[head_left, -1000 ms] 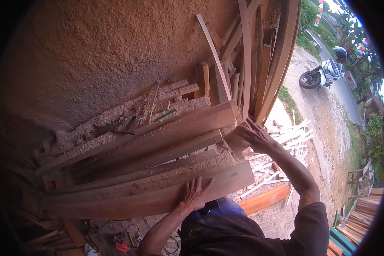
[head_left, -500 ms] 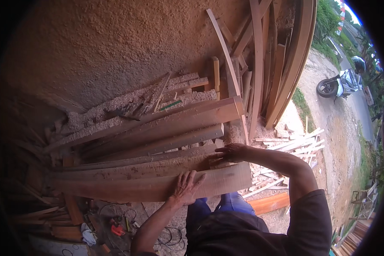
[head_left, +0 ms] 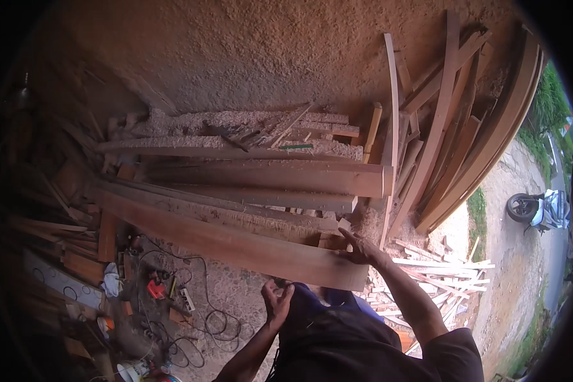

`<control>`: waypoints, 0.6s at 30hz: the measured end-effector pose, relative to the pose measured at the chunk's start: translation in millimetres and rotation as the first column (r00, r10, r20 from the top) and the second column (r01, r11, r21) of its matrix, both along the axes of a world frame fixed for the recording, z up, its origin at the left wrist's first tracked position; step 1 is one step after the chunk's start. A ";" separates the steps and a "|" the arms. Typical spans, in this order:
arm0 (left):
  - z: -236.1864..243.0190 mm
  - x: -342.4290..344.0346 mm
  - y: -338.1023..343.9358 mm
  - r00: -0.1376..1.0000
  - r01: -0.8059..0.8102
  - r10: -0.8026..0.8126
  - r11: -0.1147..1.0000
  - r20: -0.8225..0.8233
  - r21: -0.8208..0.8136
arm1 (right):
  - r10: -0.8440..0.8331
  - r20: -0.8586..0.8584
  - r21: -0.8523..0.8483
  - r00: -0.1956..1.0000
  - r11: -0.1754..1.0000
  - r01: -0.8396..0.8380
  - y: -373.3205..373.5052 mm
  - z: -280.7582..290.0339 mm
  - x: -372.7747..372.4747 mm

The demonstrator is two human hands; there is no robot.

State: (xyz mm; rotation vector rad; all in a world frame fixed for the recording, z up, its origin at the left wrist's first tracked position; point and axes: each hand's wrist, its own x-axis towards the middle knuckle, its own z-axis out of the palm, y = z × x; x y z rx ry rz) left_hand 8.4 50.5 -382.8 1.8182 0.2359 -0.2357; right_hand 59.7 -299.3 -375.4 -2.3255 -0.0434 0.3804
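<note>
Long, flat brown wooden plank along the near edge of the sawdust-covered timber stack, slanting rightward toward you.
Earlier it looked nearly level, your left hand on it; now that hand is just off its near edge, fingers loosely curled, thumb apart. Your right hand, forearm angled inward, is at its right end; whether its fingers grip, I cannot tell.

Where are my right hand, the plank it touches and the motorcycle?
Right hand (head_left: pixel 364 250), head view: back of the hand.
Plank (head_left: pixel 235 246), head view: middle of its broad face.
Motorcycle (head_left: pixel 547 209), head view: its body.
</note>
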 end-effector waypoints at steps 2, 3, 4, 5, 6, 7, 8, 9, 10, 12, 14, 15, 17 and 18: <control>-36.1 -2.1 1.2 0.616 -0.363 -0.303 0.709 -0.727 -0.604 | 0.058 -0.079 0.049 0.995 0.997 -0.054 17.4 -1.5 15.2; -37.9 -7.4 -17.7 0.705 -0.339 -0.299 0.655 -0.643 -0.675 | 0.082 -0.048 0.104 0.995 0.992 -0.077 17.9 -10.5 16.7; -35.8 -3.7 -46.8 0.791 -0.289 -0.285 0.605 -0.541 -0.742 | 0.103 -0.008 0.157 0.995 0.982 -0.100 9.7 -25.5 14.1; -34.8 -2.3 -67.2 0.802 -0.381 -0.213 0.536 -0.558 -0.753 | 0.097 -0.007 0.159 0.995 0.983 -0.095 12.8 -28.6 13.5; -33.1 1.9 -83.5 0.806 -0.447 -0.168 0.456 -0.567 -0.770 | 0.072 -0.003 0.156 0.997 0.985 -0.070 8.7 -31.0 10.2; -32.8 3.5 -83.8 0.786 -0.458 -0.195 0.456 -0.587 -0.763 | 0.020 -0.065 0.157 0.998 0.988 -0.010 11.7 -15.7 8.6; -37.3 4.8 -85.5 0.760 -0.463 -0.235 0.458 -0.605 -0.759 | 0.057 0.042 0.076 0.997 0.995 -0.060 15.5 -1.6 4.8; -49.0 4.2 -95.7 0.757 -0.466 -0.243 0.451 -0.607 -0.761 | 0.082 0.096 0.126 0.992 0.988 -0.094 8.4 -7.2 2.6; -59.5 9.2 -106.4 0.747 -0.460 -0.267 0.453 -0.609 -0.763 | 0.086 0.146 0.174 0.985 0.978 -0.112 -3.7 -14.5 2.5; -46.0 9.1 -105.9 0.804 -0.450 -0.191 0.425 -0.564 -0.785 | 0.155 0.066 0.038 0.986 0.987 -0.158 0.8 -5.0 10.8; -48.5 15.0 -110.4 0.783 -0.487 -0.148 0.460 -0.605 -0.743 | 0.169 -0.057 -0.045 0.984 0.984 -0.172 13.2 24.9 18.4; -53.3 16.6 -112.3 0.776 -0.500 -0.125 0.477 -0.618 -0.723 | 0.200 -0.048 -0.075 0.979 0.976 -0.203 10.1 17.2 21.0; -56.5 14.8 -101.9 0.760 -0.539 -0.074 0.485 -0.646 -0.689 | 0.375 0.237 -0.029 0.896 0.925 -0.379 13.3 -11.4 27.8; -51.2 10.3 -104.3 0.757 -0.563 0.018 0.527 -0.654 -0.637 | 0.436 0.383 -0.005 0.814 0.883 -0.470 13.6 -25.6 29.2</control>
